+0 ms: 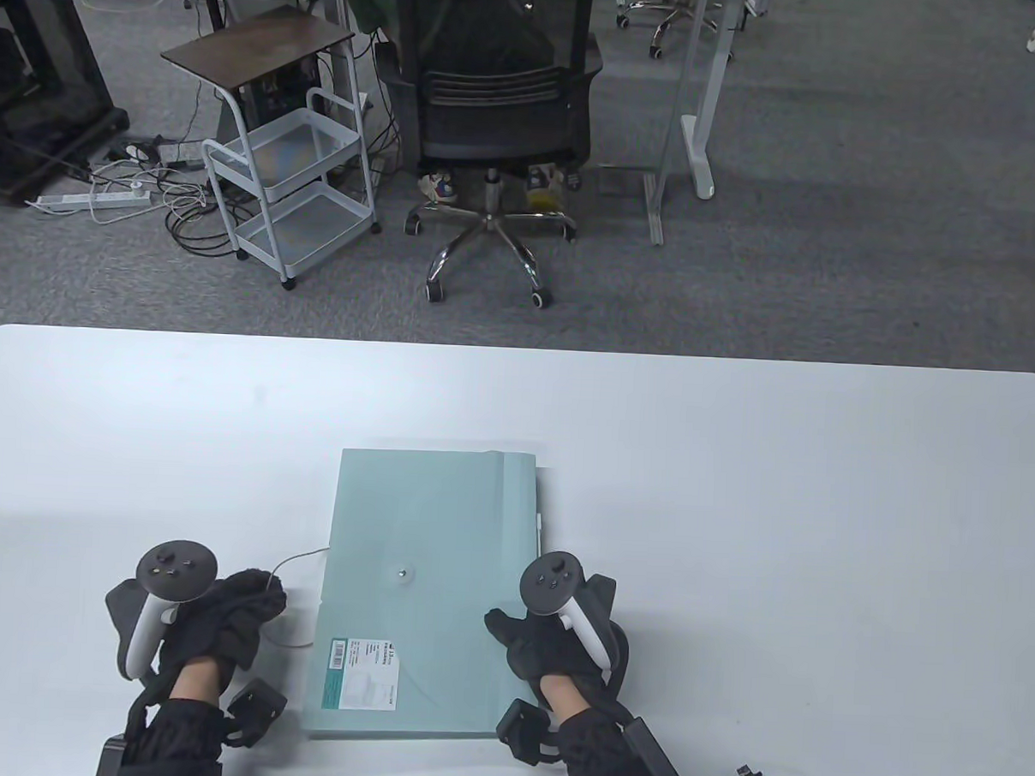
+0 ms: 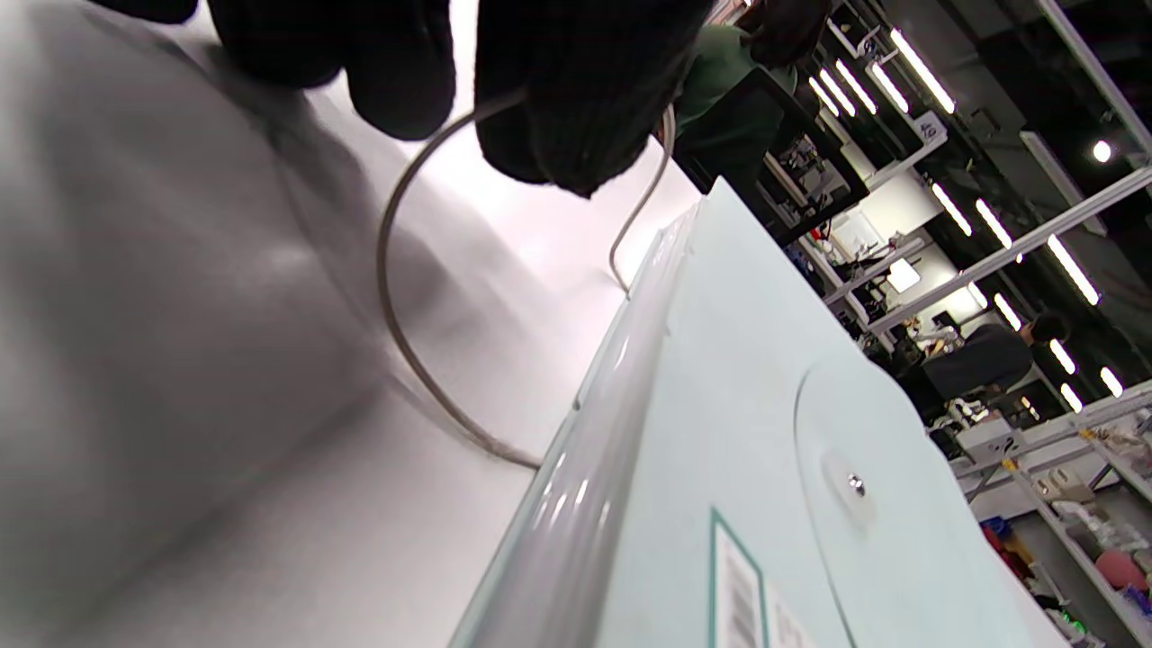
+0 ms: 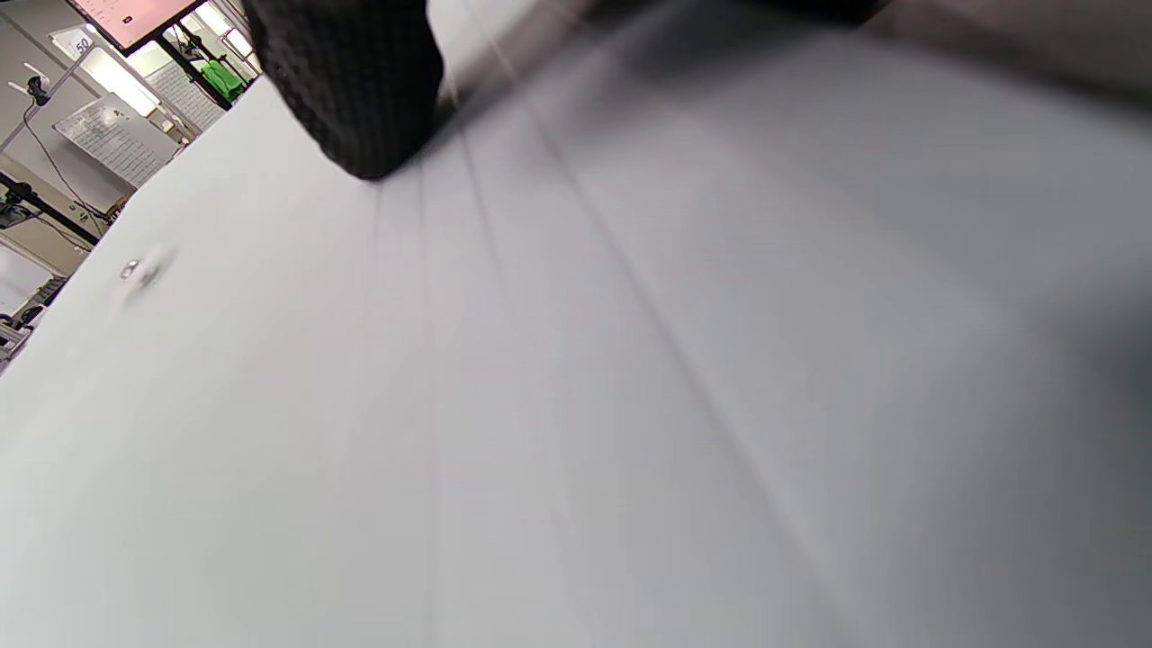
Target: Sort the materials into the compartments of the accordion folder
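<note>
Folder [image 1: 423,590] lies flat and closed on the desk [image 1: 737,466], between my hands. My left hand [image 1: 216,615] sits just beside its left edge, fingers pinched together on the elastic cord [image 2: 396,297]. My right hand [image 1: 549,642] rests on the folder's right edge; finger spread unclear.

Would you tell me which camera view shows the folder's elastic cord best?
The left wrist view: the elastic cord loops clearly from the left hand to the folder edge. The table view shows only a thin, faint loop; the right wrist view shows none.
</note>
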